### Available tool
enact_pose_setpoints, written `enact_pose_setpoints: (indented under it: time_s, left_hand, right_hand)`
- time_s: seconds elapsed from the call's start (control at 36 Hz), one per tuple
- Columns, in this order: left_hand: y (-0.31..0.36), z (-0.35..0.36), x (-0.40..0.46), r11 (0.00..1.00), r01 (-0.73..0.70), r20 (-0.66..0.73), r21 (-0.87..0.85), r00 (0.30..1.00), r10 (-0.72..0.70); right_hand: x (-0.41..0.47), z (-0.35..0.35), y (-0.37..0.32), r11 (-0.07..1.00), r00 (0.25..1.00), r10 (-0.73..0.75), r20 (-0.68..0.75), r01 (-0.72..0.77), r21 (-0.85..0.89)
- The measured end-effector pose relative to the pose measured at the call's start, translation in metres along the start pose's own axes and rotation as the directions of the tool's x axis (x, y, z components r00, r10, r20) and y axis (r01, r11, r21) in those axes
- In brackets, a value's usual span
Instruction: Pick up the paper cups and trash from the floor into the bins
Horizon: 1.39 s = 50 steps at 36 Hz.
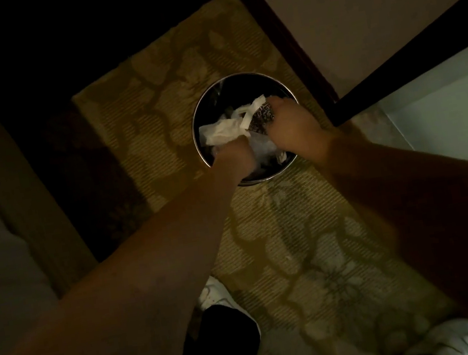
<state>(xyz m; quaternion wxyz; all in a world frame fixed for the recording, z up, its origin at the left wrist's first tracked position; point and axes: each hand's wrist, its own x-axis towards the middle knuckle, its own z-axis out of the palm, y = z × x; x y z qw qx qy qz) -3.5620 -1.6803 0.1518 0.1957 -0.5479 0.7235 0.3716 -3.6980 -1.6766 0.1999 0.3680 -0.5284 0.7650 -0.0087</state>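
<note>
Both your hands reach into the round dark metal bin [201,112] on the patterned carpet [295,229]: your left hand [232,156] grips crumpled white paper [220,132], your right hand [291,120] clutches a patterned paper cup [261,117].

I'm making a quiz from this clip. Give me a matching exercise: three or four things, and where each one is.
Things:
1. bin
2. white paper
3. patterned cup
4. white shoe

Places:
A. under the right hand
B. bottom right of the picture
C. on the carpet, near the wall
D. inside the bin, by the left hand

Pairs: 1-C, 2-D, 3-A, 4-B
</note>
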Motion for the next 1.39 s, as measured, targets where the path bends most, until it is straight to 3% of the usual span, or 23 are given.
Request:
enact_pose_setpoints:
  time_s: [0.08,0.17,0.25,0.33,0.42,0.5,0.61,0.75,0.89,1.0,1.08,1.14,1.19,1.22,1.28,1.33,1.39]
  left_hand:
    - [-0.003,0.001,0.012,0.996,0.064,0.087,0.061,0.994,-0.069]
    - [-0.008,-0.009,0.016,0.998,0.045,0.113,-0.049,0.993,-0.039]
    - [-0.001,-0.035,0.008,0.995,0.058,0.019,-0.085,0.998,-0.056]
    - [-0.013,-0.048,-0.006,0.984,0.024,-0.169,-0.174,0.984,-0.054]
    - [-0.025,-0.059,-0.018,0.950,-0.040,-0.374,-0.311,0.924,-0.084]
    - [-0.016,-0.075,-0.009,0.947,-0.042,-0.444,-0.319,0.889,-0.111]
    - [-0.001,-0.088,0.010,0.994,0.111,-0.579,-0.027,0.808,-0.106]
    - [-0.010,-0.101,0.051,0.945,0.240,-0.296,-0.223,0.907,-0.301]
    - [-0.023,-0.102,0.049,0.909,0.081,-0.356,-0.409,0.903,-0.241]
    - [-0.027,-0.102,0.045,0.898,0.019,-0.412,-0.441,0.884,-0.221]
    - [-0.022,-0.102,0.032,0.947,-0.049,-0.551,-0.316,0.823,-0.141]
    - [-0.021,-0.092,0.020,0.974,-0.150,-0.612,-0.170,0.791,0.015]
    - [-0.020,-0.077,0.009,0.981,-0.179,-0.415,-0.077,0.900,0.132]
    - [-0.019,-0.070,0.005,0.990,-0.141,-0.232,-0.015,0.963,0.134]
    - [-0.017,-0.056,0.000,0.993,-0.049,0.043,0.106,0.998,0.045]
    - [-0.015,-0.051,-0.003,0.997,0.020,0.041,0.078,0.999,-0.023]
    - [-0.012,-0.052,-0.008,0.999,0.037,-0.057,-0.013,0.998,-0.037]
  right_hand:
    - [-0.010,0.009,0.009,0.962,0.962,-0.259,-0.087,0.248,-0.117]
    - [-0.015,0.020,0.013,0.909,0.921,-0.364,0.137,0.384,-0.163]
    - [-0.012,0.028,0.018,0.866,0.919,-0.278,0.279,0.365,-0.341]
    - [-0.007,0.030,0.020,0.793,0.937,-0.185,0.295,0.320,-0.518]
    - [-0.003,0.025,0.014,0.758,0.950,-0.133,0.283,0.281,-0.588]
    - [-0.007,0.014,0.005,0.802,0.972,-0.171,0.159,0.231,-0.550]
    - [-0.020,0.002,0.003,0.877,0.953,-0.302,-0.022,0.268,-0.399]
    - [-0.034,0.000,0.019,0.874,0.922,-0.388,-0.022,0.360,-0.327]
    - [-0.040,-0.003,0.034,0.902,0.939,-0.343,-0.018,0.324,-0.285]
    - [-0.041,-0.006,0.033,0.922,0.956,-0.293,-0.020,0.278,-0.269]
    - [-0.037,-0.009,0.027,0.947,0.969,-0.243,-0.037,0.229,-0.226]
    - [-0.035,-0.010,0.023,0.957,0.976,-0.214,-0.034,0.202,-0.208]
    - [-0.033,-0.010,0.020,0.960,0.983,-0.183,-0.009,0.177,-0.216]
    - [-0.033,-0.011,0.018,0.960,0.986,-0.165,0.011,0.163,-0.226]
    - [-0.034,-0.010,0.016,0.962,0.992,-0.122,0.039,0.128,-0.241]
    - [-0.038,-0.011,0.014,0.966,0.995,-0.095,0.044,0.103,-0.238]
    - [-0.044,-0.014,0.012,0.971,0.995,-0.083,0.058,0.094,-0.220]
